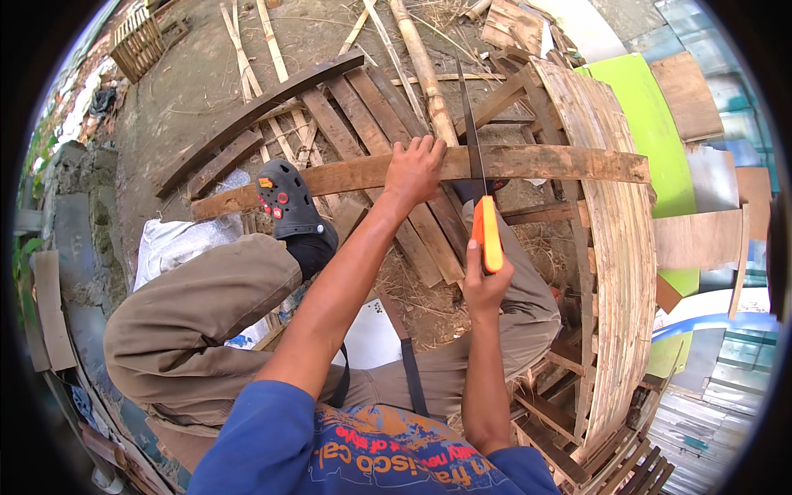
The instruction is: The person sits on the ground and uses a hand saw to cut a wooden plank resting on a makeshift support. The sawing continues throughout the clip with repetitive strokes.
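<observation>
A long weathered wooden plank [561,163] lies crosswise over a slatted wooden pallet [371,115]. My left hand [412,169] presses down flat on the plank near its middle. My right hand [485,285] grips the orange handle of a hand saw [488,231]. The saw's dark blade [470,124] stands upright across the plank, just right of my left hand. My left foot in a dark clog [285,200] rests on the plank's left part, with the knee bent.
A curved stack of thin wooden strips [619,272] stands at the right, beside green and brown boards [652,124]. Bamboo poles [421,66] and sticks lie on the dirt beyond the pallet. A white sack [177,243] lies at the left. A small crate [136,41] sits far left.
</observation>
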`<action>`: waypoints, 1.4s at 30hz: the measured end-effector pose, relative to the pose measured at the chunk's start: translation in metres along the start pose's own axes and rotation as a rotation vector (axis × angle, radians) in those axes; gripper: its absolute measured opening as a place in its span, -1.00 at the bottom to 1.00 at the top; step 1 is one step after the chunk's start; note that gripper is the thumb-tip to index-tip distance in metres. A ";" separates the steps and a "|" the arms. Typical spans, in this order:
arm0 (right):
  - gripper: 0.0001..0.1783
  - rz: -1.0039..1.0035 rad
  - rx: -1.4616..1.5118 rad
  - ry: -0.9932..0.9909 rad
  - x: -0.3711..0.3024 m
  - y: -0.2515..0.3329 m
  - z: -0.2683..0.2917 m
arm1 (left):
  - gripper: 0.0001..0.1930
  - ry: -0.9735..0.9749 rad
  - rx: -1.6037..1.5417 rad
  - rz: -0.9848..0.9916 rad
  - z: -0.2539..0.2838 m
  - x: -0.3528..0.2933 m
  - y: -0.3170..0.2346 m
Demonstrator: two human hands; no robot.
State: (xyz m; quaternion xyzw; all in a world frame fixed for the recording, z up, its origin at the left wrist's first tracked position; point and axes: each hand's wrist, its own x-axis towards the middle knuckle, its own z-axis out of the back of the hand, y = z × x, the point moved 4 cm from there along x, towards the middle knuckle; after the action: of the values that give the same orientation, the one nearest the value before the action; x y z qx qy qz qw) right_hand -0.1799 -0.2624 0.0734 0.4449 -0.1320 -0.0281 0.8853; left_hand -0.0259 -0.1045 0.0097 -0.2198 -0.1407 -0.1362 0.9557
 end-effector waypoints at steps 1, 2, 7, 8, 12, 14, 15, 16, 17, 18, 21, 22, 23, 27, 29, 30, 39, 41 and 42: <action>-0.75 -0.020 0.051 -0.041 0.000 0.007 0.000 | -0.34 -0.006 -0.019 -0.003 0.002 0.001 0.000; -0.74 -0.040 0.103 -0.082 -0.001 0.013 -0.002 | -0.40 -0.011 -0.038 -0.006 0.003 0.000 -0.002; -0.75 0.184 0.072 -0.122 -0.042 0.033 0.021 | -0.29 0.039 -0.258 -0.084 0.012 -0.002 0.008; -0.76 0.169 0.056 -0.114 -0.049 0.034 0.026 | -0.28 0.041 -0.336 -0.112 0.013 -0.003 0.015; -0.79 0.025 0.054 -0.074 -0.084 0.016 0.037 | -0.33 0.121 -0.669 0.051 0.006 0.007 0.033; -0.81 0.050 0.007 -0.054 -0.098 0.009 0.042 | -0.26 0.152 -0.669 0.228 0.007 0.026 0.033; -0.82 0.061 -0.017 -0.043 -0.100 0.007 0.043 | -0.23 0.203 -0.592 0.289 0.011 0.036 0.033; -0.82 0.040 -0.010 -0.038 -0.101 0.007 0.043 | -0.20 0.259 -0.517 0.353 0.010 0.039 0.032; -0.83 0.020 -0.003 -0.033 -0.102 0.010 0.042 | -0.12 0.176 -0.424 0.316 0.007 0.038 0.029; -0.83 -0.001 0.005 -0.028 -0.102 0.015 0.041 | -0.14 0.200 -0.373 0.348 0.004 0.037 0.029; -0.84 -0.017 -0.048 -0.017 -0.096 0.028 0.039 | -0.16 0.245 -0.275 0.392 0.005 0.034 0.022; -0.83 -0.001 -0.061 -0.013 -0.091 0.033 0.037 | -0.17 0.230 -0.277 0.386 0.006 0.034 0.022; -0.83 -0.043 -0.045 0.008 -0.082 0.037 0.034 | -0.17 0.214 -0.279 0.379 0.007 0.032 0.021; -0.79 -0.066 -0.042 0.012 -0.047 0.067 0.031 | -0.22 0.211 -0.259 0.386 0.006 0.038 0.019; -0.79 -0.127 0.008 0.011 -0.040 0.065 0.030 | -0.24 0.205 -0.259 0.366 0.010 0.039 0.017; -0.80 -0.158 0.032 0.014 -0.043 0.062 0.033 | -0.25 0.219 -0.260 0.363 0.009 0.036 0.019; -0.89 -0.135 -0.073 0.109 -0.177 0.042 0.086 | -0.32 0.182 -0.235 0.342 0.000 0.023 0.029; -0.84 -0.041 -0.040 0.035 -0.161 0.051 0.079 | -0.32 0.143 -0.235 0.357 0.004 0.037 0.022; -0.88 0.092 0.000 -0.030 -0.126 0.043 0.063 | -0.32 0.141 -0.233 0.378 0.007 0.042 0.018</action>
State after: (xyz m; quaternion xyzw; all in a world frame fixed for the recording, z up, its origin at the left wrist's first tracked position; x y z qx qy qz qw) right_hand -0.3199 -0.2646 0.1168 0.4379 -0.1654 0.0058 0.8837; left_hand 0.0172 -0.0944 0.0224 -0.3411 -0.0134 0.0151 0.9398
